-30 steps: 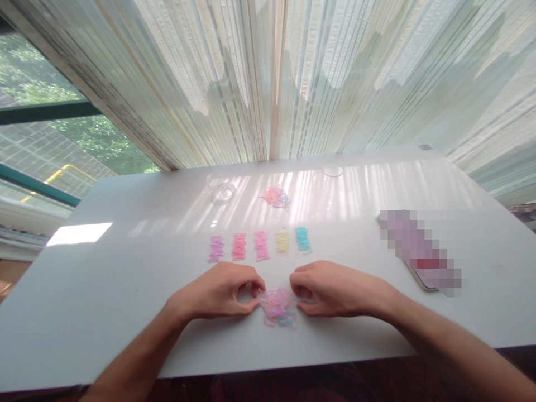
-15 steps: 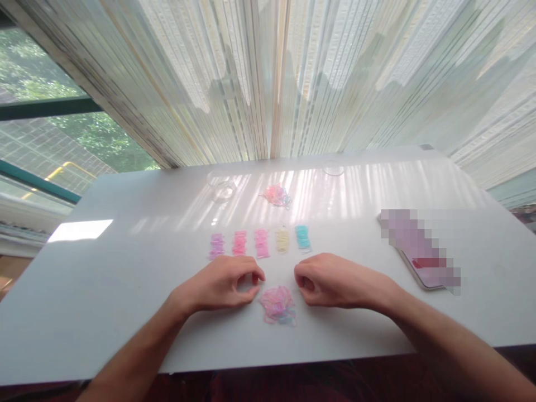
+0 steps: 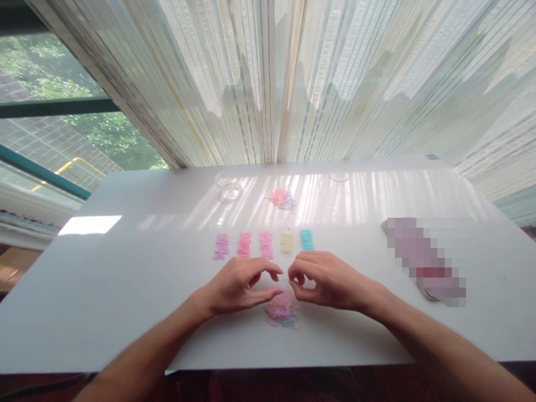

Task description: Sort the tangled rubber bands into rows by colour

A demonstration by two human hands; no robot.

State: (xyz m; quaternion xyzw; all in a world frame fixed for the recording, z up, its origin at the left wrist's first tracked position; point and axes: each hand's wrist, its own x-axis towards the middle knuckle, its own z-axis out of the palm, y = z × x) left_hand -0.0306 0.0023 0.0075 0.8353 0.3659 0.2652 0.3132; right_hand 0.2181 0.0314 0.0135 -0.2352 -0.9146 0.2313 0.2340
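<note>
A small mixed pile of pastel rubber bands lies on the white table in front of me. Just above its far edge, my left hand and my right hand meet with fingertips nearly touching. Both have curled, pinching fingers; whatever is between them is too small to make out. Beyond the hands runs a row of sorted little piles: purple, pink, a second pink, yellow and cyan.
Another mixed pile of bands lies farther back in the sunlight. A clear cup and a clear round lid stand near the striped curtain. A blurred-out phone lies at the right. A window is at the left.
Both hands have come off the sides of the near pile and drawn together above its far edge, fingertips now almost touching. The view has shifted slightly.
</note>
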